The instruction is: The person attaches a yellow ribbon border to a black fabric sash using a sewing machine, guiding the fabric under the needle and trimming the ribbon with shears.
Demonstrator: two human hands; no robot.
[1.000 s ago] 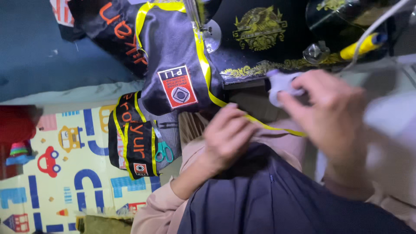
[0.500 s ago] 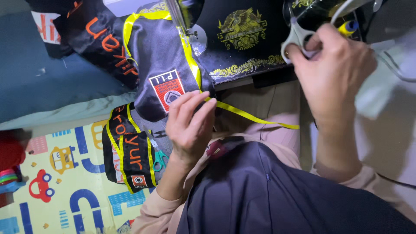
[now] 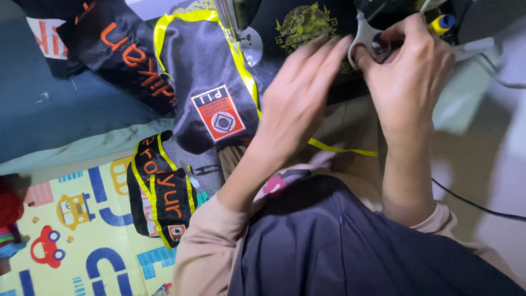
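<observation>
A dark grey garment piece (image 3: 205, 71) with yellow reflective trim and a red square patch lies under the needle of a black sewing machine (image 3: 307, 24). My left hand (image 3: 298, 101) hovers above the machine bed, blurred, with its fingers spread and nothing in it. My right hand (image 3: 408, 71) grips small grey scissors (image 3: 364, 35) by their loops, up near the machine body. A loose strip of yellow trim (image 3: 342, 149) runs across below both wrists.
More dark pieces with orange lettering lie at the upper left (image 3: 118, 49) and hang at the lower left (image 3: 161, 194). A colourful play mat (image 3: 66, 235) covers the floor. A yellow and blue pen (image 3: 441, 23) rests beyond the scissors. A black cable (image 3: 476, 205) trails at right.
My left hand has lifted off the yellow trim and swung up and right toward the scissors. My right hand keeps the scissors near the machine.
</observation>
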